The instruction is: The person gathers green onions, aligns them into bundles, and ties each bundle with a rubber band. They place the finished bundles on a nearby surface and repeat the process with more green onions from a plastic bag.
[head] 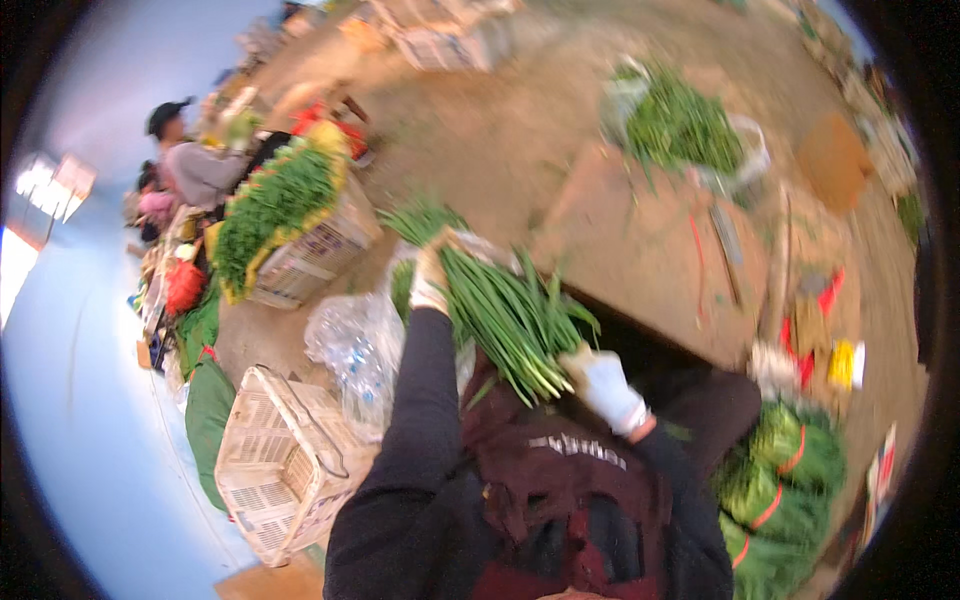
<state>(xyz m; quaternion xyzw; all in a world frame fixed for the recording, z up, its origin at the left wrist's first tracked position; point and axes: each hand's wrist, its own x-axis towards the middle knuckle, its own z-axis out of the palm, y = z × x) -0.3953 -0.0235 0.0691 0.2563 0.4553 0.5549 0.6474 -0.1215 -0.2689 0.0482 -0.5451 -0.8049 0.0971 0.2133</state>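
Across my lap lies a loose bunch of long green leafy stalks [502,322], its pale ends towards my body. My left hand [431,274], in a whitish glove, is closed round the leafy part at the upper left. At the lower right, my gloved right hand [604,382] is at the pale stalk ends; its fingertips are partly hidden, so its grip is unclear. More greens in a clear plastic bag [403,281] lie just beside and below my left hand. A low board [652,247] with a knife-like tool [726,236] on it is in front of my right knee.
Tied bundles of greens [802,465] lie at my right. An open bag of greens [682,124] is at the board's far edge. Left are an empty plastic crate [281,457], clear plastic bags [360,352] and a crate filled with greens [315,247]. A person [199,161] works beyond.
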